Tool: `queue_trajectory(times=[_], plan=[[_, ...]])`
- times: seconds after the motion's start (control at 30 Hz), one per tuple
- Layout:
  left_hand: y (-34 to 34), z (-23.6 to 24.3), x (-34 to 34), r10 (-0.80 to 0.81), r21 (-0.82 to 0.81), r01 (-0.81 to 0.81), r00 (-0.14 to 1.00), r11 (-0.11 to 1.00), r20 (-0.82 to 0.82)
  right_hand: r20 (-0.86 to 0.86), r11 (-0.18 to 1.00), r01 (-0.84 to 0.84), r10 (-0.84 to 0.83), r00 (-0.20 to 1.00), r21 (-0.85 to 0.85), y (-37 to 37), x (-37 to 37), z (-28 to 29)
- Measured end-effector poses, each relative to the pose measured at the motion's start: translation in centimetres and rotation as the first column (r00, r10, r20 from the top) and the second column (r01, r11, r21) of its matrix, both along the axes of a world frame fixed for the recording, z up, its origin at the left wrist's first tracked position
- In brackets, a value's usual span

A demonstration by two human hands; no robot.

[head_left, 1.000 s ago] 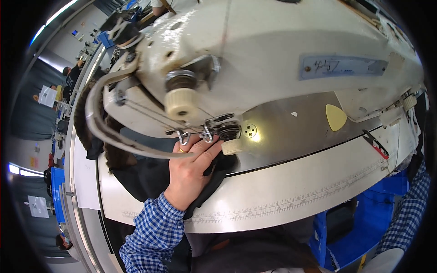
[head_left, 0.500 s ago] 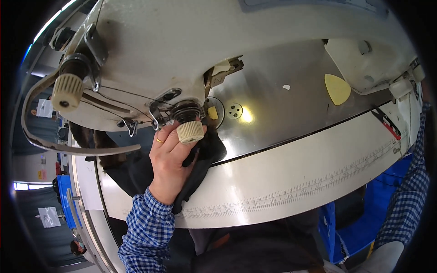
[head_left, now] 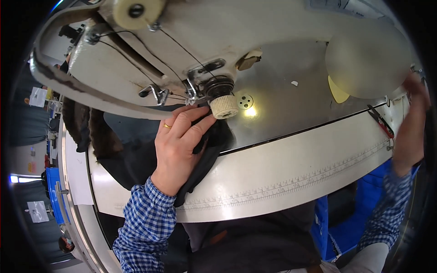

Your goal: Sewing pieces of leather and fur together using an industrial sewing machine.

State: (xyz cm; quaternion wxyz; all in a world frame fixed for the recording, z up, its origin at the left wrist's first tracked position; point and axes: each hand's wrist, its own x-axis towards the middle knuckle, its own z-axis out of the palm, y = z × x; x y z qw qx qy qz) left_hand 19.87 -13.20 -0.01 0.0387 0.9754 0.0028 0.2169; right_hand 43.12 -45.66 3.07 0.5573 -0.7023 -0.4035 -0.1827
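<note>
While the off-white sewing machine (head_left: 282, 27) fills most of the upper view, the surface (head_left: 273, 168) runs beneath it, bare metal toward the back and white w/ a printed ruler along the near edge. Blue bin (head_left: 348, 239) sits below, at R. Dark cloth (head_left: 136, 154) lies on the surface's L part, under the machine's head and draping over the near edge, w/ brown fur (head_left: 102, 134) at its L side.

L hand (head_left: 177, 141) is on the cloth, fingers bent and slightly spread (can't tell if they pinch it or just press). R hand (head_left: 416, 98) is up by the machine's R end, blurred, so can't tell its fingers' state.

Yellow rounded piece (head_left: 337, 91) is partly hidden near that end; red-and-black snips (head_left: 381, 122) lie nearby. Cream ribbed knob (head_left: 224, 107) is just beside the L thumb in view. Smallest: a gold ring (head_left: 168, 126) on L hand & a white scrap (head_left: 294, 83) on the metal.
</note>
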Motion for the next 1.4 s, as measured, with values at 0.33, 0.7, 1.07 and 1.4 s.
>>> queue_trajectory(times=[0.33,0.7,1.07,1.4], plan=[[-0.5,0.1,-0.1,0.021,-0.036,-0.019,0.997,0.999,0.068,0.228,0.785,-0.307,0.486,0.844,-0.539,15.4,-5.9,-5.0],[-1.2,0.8,0.2,0.141,-0.330,-0.114,0.988,0.937,0.059,0.358,0.722,-0.165,0.512,0.781,-0.672,15.2,-6.6,-4.1],[-0.3,-0.3,-0.4,-0.128,0.022,0.128,0.991,0.992,0.031,0.276,0.753,-0.262,0.506,0.817,-0.603,14.8,-6.8,-4.6],[0.0,0.6,0.0,-0.155,0.013,0.157,0.983,0.988,-0.096,0.339,0.727,-0.458,0.661,0.670,-0.511,13.4,-7.5,-5.1]])
